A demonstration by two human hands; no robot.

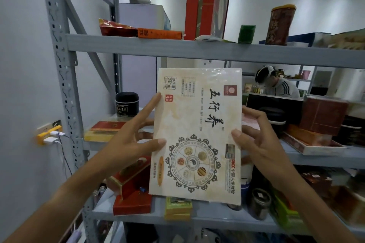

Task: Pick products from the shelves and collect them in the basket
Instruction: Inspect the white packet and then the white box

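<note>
Both hands, left (126, 144) & right (262, 140), grip flat cream box (197, 134) by its edges w/ fingers, off the shelf (177, 49). Basket not in view; drop-off still left.

Flat cream box (197, 134), film-wrapped and glossy, held upright in front of the grey shelves (177, 50), face toward camera. Printed black calligraphy across the upper half, ornate circular emblem with grain pictures below, small red seal near top right. Lower edge just above the bottom shelf's goods.
</note>
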